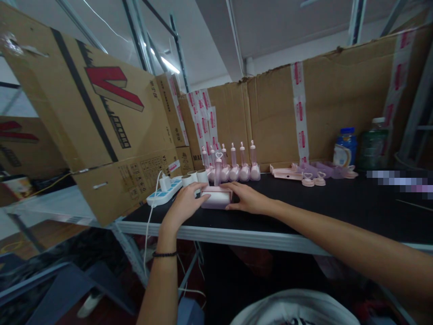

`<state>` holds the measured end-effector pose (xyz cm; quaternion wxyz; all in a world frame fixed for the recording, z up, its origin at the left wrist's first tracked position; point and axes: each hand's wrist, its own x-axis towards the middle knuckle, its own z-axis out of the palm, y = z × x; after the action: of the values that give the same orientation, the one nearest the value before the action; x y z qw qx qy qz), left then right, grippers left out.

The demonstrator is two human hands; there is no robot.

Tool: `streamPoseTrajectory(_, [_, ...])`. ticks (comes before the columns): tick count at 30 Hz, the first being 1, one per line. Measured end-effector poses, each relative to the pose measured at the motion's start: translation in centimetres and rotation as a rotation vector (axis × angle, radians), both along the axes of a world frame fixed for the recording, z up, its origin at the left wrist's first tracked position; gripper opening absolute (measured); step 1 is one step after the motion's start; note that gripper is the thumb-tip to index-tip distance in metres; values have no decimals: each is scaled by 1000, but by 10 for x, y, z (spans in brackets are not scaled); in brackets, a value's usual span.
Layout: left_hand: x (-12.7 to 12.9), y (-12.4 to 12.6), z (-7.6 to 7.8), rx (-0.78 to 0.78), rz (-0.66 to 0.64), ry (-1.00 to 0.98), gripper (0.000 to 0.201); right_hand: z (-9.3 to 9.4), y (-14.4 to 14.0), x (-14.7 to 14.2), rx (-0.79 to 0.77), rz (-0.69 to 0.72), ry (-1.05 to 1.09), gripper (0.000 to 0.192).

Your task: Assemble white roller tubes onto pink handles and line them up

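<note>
A pink and purple lint roller (pixel 216 199) with a white roll stands near the table's front edge, its handle and heart-shaped loop pointing up. My left hand (pixel 187 200) holds its left end, with the thumb along the front. Around the right end curls my right hand (pixel 248 197), fingers on top and thumb below. Just behind stands a row of several similar pink pieces (pixel 234 172) with clear upright handles. White rolls (pixel 193 177) lie beyond my left hand.
On the left is a power strip (pixel 165 192) with a plugged-in cable. Pink parts (pixel 287 172) and heart-topped pieces (pixel 313 179) lie to the right, near a blue bottle (pixel 345 146) and a green bottle (pixel 373 146). Cardboard walls (pixel 270 117) enclose the black tabletop (pixel 338 207).
</note>
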<state>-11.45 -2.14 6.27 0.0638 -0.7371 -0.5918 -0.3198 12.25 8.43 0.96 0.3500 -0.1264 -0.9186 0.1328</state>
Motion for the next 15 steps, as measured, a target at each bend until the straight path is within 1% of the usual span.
streamPoseTrajectory(3, [-1, -1, 0, -14, -18, 3, 51, 1, -2, 0, 7, -6, -17, 68])
streamPoseTrajectory(6, [-2, -2, 1, -40, -7, 2, 51, 2, -4, 1, 20, -16, -22, 66])
streamPoseTrajectory(8, [-3, -2, 2, -47, -9, 9, 48, 3, -6, 1, 28, -26, -23, 64])
streamPoseTrajectory(12, [-6, -3, 3, -46, -9, 24, 35, 5, -8, 1, 44, -53, -47, 55])
streamPoseTrajectory(15, [-7, -3, 3, -48, -1, 31, 31, 7, -9, 0, 53, -69, -59, 52])
